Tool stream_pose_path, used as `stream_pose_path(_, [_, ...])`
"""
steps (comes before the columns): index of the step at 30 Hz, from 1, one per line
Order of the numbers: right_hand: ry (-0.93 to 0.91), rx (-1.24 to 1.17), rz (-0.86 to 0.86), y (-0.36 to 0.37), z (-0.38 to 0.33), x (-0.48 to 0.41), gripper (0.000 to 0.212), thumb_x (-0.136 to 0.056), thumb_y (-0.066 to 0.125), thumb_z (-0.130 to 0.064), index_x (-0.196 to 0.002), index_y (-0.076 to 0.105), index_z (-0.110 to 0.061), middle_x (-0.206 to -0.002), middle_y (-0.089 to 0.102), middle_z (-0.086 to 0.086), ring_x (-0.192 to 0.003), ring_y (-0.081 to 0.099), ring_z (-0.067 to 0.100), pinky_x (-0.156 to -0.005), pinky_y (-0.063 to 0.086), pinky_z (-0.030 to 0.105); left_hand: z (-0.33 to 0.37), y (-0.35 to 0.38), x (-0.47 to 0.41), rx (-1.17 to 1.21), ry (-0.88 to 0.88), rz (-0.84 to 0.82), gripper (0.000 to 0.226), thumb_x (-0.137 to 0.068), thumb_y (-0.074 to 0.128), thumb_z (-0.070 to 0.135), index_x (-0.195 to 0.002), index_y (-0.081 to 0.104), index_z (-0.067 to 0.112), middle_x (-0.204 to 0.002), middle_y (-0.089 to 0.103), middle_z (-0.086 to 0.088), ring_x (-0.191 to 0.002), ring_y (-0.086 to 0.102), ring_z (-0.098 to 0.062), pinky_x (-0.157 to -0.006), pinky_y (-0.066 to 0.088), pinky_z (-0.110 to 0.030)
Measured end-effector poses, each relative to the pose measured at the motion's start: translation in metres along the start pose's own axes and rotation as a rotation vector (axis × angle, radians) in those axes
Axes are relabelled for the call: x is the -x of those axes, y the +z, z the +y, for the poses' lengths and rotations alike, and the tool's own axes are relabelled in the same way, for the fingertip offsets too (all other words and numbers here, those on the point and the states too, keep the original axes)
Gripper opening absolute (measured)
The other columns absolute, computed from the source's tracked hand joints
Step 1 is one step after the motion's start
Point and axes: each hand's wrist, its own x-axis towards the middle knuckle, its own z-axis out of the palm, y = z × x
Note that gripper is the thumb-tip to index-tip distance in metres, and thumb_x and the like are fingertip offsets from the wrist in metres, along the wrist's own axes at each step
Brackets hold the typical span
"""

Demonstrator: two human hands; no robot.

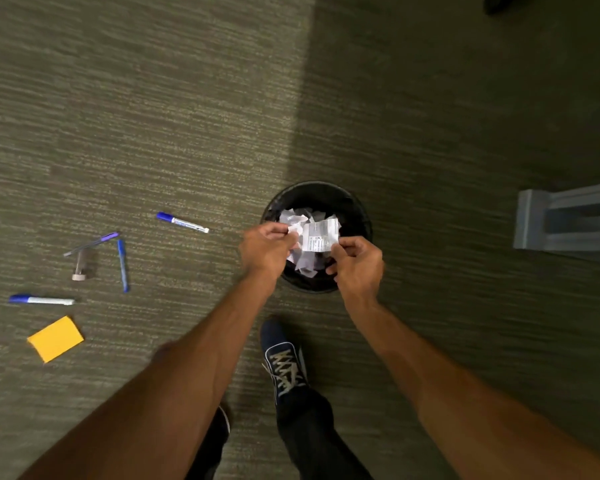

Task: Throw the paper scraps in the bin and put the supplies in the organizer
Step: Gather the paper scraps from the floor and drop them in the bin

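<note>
A round black bin (355, 209) stands on the carpet with crumpled white paper scraps (307, 263) inside. Over its opening my left hand (265, 249) and my right hand (359, 263) both pinch a printed white paper scrap (317, 235) between them. On the carpet to the left lie two blue-capped markers (182, 222) (41, 300), a blue pen (122, 265), a purple pen (90, 243), a small clear tube (82, 266) and a yellow sticky-note pad (55, 338).
A grey metal furniture base (565, 220) sits on the floor at the right. My dark blue shoe (284, 362) stands just in front of the bin. A dark object (496, 3) shows at the top right edge.
</note>
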Motion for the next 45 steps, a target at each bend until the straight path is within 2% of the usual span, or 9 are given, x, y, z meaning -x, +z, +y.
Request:
stream_pose_path(2, [0.039, -0.024, -0.041, -0.001, 0.010, -0.009, 0.003, -0.094, 0.065, -0.007, -0.093, 0.067, -0.009, -0.087, 0.074, 0.019, -0.061, 0.067, 0.023, -0.039, 0.044, 0.017, -0.007, 0.010, -0.008, -0.072, 0.003, 0.016, 0.017, -0.078, 0.079, 0.005, -0.081, 0.068, 0.017, -0.090, 0.075, -0.014, -0.084, 0.074, -0.030, -0.079, 0.061, -0.041])
stream_pose_path(7, [0.042, 0.001, -0.109, 0.001, 0.018, -0.021, 0.014, -0.096, 0.064, -0.009, -0.108, 0.067, -0.003, -0.096, 0.073, 0.020, -0.074, 0.071, 0.038, -0.042, 0.044, 0.020, -0.016, 0.023, -0.017, -0.128, -0.038, -0.052, 0.014, -0.083, 0.077, 0.013, -0.093, 0.068, 0.016, -0.103, 0.075, -0.014, -0.085, 0.073, -0.023, -0.084, 0.060, -0.038])
stream_pose_path(11, [-0.021, 0.063, -0.121, -0.001, 0.014, -0.019, 0.017, -0.096, 0.064, -0.012, -0.112, 0.066, -0.006, -0.101, 0.071, 0.014, -0.077, 0.072, 0.039, -0.051, 0.055, 0.033, -0.013, 0.019, -0.014, -0.173, -0.051, -0.091, 0.040, -0.084, 0.077, 0.023, -0.121, 0.066, 0.013, -0.121, 0.068, -0.009, -0.109, 0.066, -0.023, -0.098, 0.054, -0.042])
stream_pose_path(19, [-0.206, 0.200, -0.133, -0.005, -0.022, 0.002, 0.020, -0.095, 0.065, -0.014, -0.113, 0.065, -0.007, -0.094, 0.071, 0.012, -0.078, 0.072, 0.032, -0.070, 0.059, 0.055, 0.003, -0.020, 0.014, -0.127, 0.012, -0.046, 0.015, -0.088, 0.072, 0.017, -0.101, 0.071, 0.024, -0.111, 0.073, -0.005, -0.100, 0.069, -0.018, -0.094, 0.056, -0.043])
stream_pose_path(24, [-0.272, 0.184, -0.211, 0.000, -0.057, 0.034, 0.019, -0.095, 0.065, -0.011, -0.113, 0.066, -0.004, -0.092, 0.071, 0.013, -0.072, 0.072, 0.031, -0.067, 0.061, 0.052, 0.016, -0.066, 0.048, -0.434, 0.241, 0.089, 0.026, -0.089, 0.069, 0.022, -0.114, 0.070, 0.022, -0.110, 0.073, -0.001, -0.081, 0.064, -0.005, -0.073, 0.053, -0.017])
stream_pose_path(30, [-0.356, 0.205, -0.377, 0.017, -0.095, 0.083, 0.016, -0.096, 0.063, -0.011, -0.111, 0.065, -0.007, -0.089, 0.070, 0.013, -0.058, 0.069, 0.025, -0.048, 0.053, 0.021, 0.022, -0.132, 0.092, -0.652, 0.471, 0.276, 0.045, -0.089, 0.063, 0.030, -0.129, 0.059, 0.011, -0.131, 0.062, -0.010, -0.118, 0.059, -0.028, -0.101, 0.047, -0.047])
stream_pose_path(34, [-0.416, 0.225, -0.485, 0.034, -0.109, 0.114, 0.020, -0.096, 0.064, -0.011, -0.115, 0.065, -0.007, -0.096, 0.069, 0.008, -0.072, 0.070, 0.029, -0.065, 0.059, 0.037, 0.012, -0.177, 0.114, -0.724, 0.422, 0.380, 0.063, -0.090, 0.058, 0.041, -0.144, 0.044, 0.012, -0.151, 0.045, -0.012, -0.137, 0.044, -0.030, -0.110, 0.038, -0.049])
stream_pose_path(39, [-0.442, 0.264, -0.556, 0.067, -0.115, 0.151, 0.021, -0.094, 0.066, -0.015, -0.114, 0.065, -0.011, -0.097, 0.071, 0.009, -0.080, 0.070, 0.033, -0.078, 0.057, 0.054, -0.011, -0.230, 0.134, -0.701, 0.372, 0.463, 0.069, -0.088, 0.057, 0.043, -0.148, 0.038, 0.011, -0.154, 0.040, -0.013, -0.137, 0.043, -0.033, -0.108, 0.040, -0.052])
stream_pose_path(45, [-0.451, 0.301, -0.613, 0.117, -0.110, 0.197, 0.017, -0.093, 0.066, -0.014, -0.110, 0.066, -0.012, -0.093, 0.071, 0.006, -0.072, 0.070, 0.031, -0.075, 0.057, 0.058, -0.044, -0.288, 0.140, -0.666, 0.296, 0.508, 0.071, -0.090, 0.062, 0.037, -0.149, 0.036, 0.009, -0.156, 0.036, -0.015, -0.140, 0.039, -0.035, -0.109, 0.038, -0.054])
